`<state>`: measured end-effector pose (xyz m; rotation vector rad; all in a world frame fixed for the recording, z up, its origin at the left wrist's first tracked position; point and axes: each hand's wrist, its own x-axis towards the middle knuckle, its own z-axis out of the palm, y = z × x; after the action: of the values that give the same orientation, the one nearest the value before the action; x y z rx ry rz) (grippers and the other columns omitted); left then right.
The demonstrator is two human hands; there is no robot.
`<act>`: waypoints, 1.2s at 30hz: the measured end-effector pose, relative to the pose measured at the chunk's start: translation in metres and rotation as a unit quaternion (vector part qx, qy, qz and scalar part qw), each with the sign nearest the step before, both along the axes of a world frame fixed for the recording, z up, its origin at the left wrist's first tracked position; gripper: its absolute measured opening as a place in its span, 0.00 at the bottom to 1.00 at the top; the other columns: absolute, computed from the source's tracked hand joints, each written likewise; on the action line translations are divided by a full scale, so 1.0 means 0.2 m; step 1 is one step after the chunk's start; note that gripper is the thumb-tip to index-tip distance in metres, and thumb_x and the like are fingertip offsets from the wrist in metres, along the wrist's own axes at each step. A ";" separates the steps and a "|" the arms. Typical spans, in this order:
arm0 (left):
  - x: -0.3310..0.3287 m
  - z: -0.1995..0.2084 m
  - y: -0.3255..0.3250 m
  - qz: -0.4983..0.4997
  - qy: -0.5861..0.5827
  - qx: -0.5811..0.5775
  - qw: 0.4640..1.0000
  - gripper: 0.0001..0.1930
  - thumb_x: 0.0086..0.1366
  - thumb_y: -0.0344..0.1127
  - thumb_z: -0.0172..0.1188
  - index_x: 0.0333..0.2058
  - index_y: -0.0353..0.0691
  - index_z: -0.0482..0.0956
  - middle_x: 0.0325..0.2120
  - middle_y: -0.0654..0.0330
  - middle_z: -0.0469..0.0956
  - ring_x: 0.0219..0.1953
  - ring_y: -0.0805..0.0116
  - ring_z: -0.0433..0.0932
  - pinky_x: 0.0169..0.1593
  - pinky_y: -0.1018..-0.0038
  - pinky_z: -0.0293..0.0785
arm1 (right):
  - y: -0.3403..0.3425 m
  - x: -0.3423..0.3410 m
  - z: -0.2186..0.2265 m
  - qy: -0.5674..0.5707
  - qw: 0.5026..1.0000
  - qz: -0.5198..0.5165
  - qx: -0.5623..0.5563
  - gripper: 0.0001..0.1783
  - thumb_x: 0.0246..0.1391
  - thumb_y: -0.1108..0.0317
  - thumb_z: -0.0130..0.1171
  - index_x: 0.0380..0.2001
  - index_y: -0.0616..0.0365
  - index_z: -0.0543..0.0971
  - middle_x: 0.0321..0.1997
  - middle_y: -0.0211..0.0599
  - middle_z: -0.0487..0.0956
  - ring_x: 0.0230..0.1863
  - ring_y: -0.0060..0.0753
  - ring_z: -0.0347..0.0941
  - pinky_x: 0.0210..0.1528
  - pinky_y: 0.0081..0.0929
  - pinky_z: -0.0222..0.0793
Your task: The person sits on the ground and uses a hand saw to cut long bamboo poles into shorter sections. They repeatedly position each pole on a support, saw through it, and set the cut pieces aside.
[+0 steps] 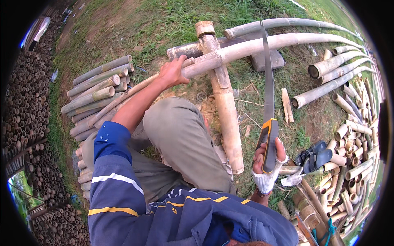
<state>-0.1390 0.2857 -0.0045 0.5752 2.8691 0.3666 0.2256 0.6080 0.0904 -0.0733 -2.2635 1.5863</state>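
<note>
Hands: two, one left hand (171, 73) and one right hand (258, 166); white glove (264, 181), one; saw (269, 98) with black-and-yellow handle, one; dark sandals (322, 159), two; grey block (280, 60), one. Bamboo, single pieces: long pale pole (242, 49), one; thick log (225, 110) crossing beneath it, one; slender rod (135, 95), one; topmost long pole (283, 23), one. Bamboo in bulk: pile of cut lengths (96, 96) at left, more than ten; right-side heap (358, 172) and far-left stack (28, 108), each too many to count.

The saw handle (269, 148) partly hides the gloved right hand (266, 178)
</note>
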 end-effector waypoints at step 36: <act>0.06 -0.01 0.01 0.027 0.101 0.064 0.992 0.42 0.43 0.46 0.86 0.57 0.44 0.75 0.50 0.49 0.83 0.50 0.38 0.87 0.52 0.47 0.84 | -0.45 -0.53 -0.35 -0.105 0.985 0.130 -0.038 0.47 0.58 0.78 0.65 0.81 0.57 0.64 0.64 0.38 0.80 0.58 0.26 0.79 0.61 0.27 0.76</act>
<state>-0.1263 0.2885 -0.0066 0.5884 3.0766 0.5329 0.1188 0.5172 0.0210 0.0376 -2.4549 1.8767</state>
